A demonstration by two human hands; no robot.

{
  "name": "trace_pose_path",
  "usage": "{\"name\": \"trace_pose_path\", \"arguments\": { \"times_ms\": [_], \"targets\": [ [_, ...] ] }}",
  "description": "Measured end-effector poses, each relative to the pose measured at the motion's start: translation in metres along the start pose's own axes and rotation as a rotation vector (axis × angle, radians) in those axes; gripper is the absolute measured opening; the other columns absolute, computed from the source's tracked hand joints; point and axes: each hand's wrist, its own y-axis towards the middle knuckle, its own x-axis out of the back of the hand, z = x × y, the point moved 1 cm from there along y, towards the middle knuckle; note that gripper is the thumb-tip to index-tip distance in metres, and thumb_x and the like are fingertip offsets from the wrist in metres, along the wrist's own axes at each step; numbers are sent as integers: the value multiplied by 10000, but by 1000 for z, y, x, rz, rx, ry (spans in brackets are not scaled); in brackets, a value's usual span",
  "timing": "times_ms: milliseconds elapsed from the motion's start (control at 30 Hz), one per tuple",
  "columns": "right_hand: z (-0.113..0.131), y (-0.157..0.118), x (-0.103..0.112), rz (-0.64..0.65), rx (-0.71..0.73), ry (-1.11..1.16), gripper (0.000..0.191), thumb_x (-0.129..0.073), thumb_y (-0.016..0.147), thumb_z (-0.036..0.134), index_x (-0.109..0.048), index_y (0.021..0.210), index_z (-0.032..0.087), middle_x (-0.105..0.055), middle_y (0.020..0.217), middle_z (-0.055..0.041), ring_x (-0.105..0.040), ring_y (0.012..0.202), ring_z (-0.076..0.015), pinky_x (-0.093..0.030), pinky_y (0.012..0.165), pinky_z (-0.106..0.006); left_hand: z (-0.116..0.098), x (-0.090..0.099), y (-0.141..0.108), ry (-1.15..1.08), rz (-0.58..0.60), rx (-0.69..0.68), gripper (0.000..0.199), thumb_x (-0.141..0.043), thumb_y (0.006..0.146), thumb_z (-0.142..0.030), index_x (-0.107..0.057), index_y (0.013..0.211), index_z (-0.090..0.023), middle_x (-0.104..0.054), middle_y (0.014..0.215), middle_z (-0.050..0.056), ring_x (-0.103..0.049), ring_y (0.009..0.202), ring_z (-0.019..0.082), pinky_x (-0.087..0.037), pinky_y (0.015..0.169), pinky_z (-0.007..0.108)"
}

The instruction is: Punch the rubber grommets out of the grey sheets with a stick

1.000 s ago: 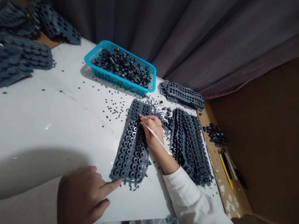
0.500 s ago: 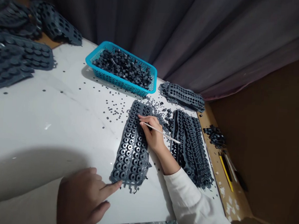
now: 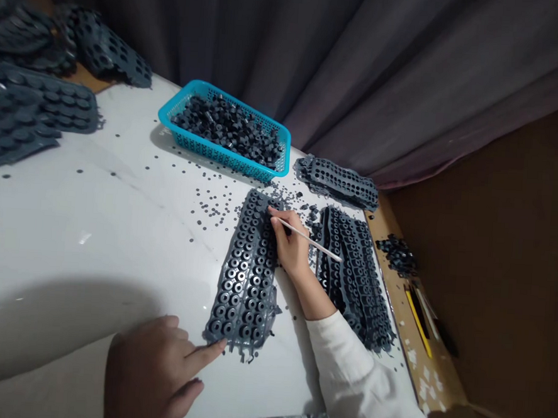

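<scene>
A dark grey rubber sheet (image 3: 241, 276) with rows of ring-shaped pieces lies on the white table. My right hand (image 3: 292, 244) pinches a thin white stick (image 3: 312, 241) over the sheet's upper right part; the stick's working tip is hidden by the fingers. At the sheet's lower edge rests the extended index finger of my left hand (image 3: 160, 369), with the thumb apart and nothing held. Small dark discs (image 3: 210, 208) are scattered beside the sheet's upper end.
A blue basket (image 3: 226, 152) full of small dark pieces stands at the back. More moulded sheets (image 3: 358, 270) lie at the right, others (image 3: 337, 180) behind them and at the far left (image 3: 68, 104). A yellow cutter (image 3: 418, 321) and dark pieces (image 3: 398, 254) sit at the right edge.
My right hand has moved up and slightly right along the sheet with the stick. My left hand has stayed nearly still at the lower edge.
</scene>
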Motion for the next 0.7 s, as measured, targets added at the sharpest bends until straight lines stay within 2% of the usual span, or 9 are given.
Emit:
{"name": "trace_pose_path", "arguments": {
  "times_ms": [100,200,300,467,633,700],
  "targets": [
    [3,-1,-2,73,-26,156,104,-532,897,291,-611,884,225,-696,1035,-70,-629,1046,-230,-473,907,-402,-1,1,1,-7,-17,9,511,-592,640,-183,-633,1105,-388,-625,674,-29,-625,713,246,-457,622,369],
    [4,-1,-5,79,-10,156,102,-546,892,279,-621,863,216,-696,999,-76,-637,1026,-225,-467,906,-398,-1,2,1,-2,0,34,523,-602,626,-182,-634,1102,-396,-628,676,-24,-628,740,262,-456,605,364],
    [5,-1,-5,79,33,107,96,-543,892,265,-622,860,220,-699,973,-70,-639,1009,-215,-471,894,-387,-2,1,0,-11,14,44,536,-599,625,-180,-625,1112,-402,-629,677,-29,-629,750,270,-456,598,365],
    [6,-3,-4,122,90,-36,92,-524,894,235,-614,873,229,-708,964,-69,-629,995,-214,-482,876,-385,-1,0,-1,13,-42,17,487,-588,658,-200,-630,1105,-389,-632,678,-19,-619,733,257,-435,607,348],
    [4,5,-1,262,146,-283,156,-453,915,202,-606,920,233,-680,1114,-78,-618,988,-228,-466,873,-395,-1,-2,-2,-13,-138,-19,430,-450,759,-192,-624,1118,-352,-613,661,-14,-595,683,219,-425,633,351],
    [2,15,3,260,152,-323,177,-427,922,208,-602,924,234,-662,1151,-76,-622,997,-226,-476,849,-369,-1,-4,-2,-51,-165,-26,437,-400,786,-176,-620,1125,-343,-602,644,-15,-583,657,210,-425,658,363]
  ]
}}
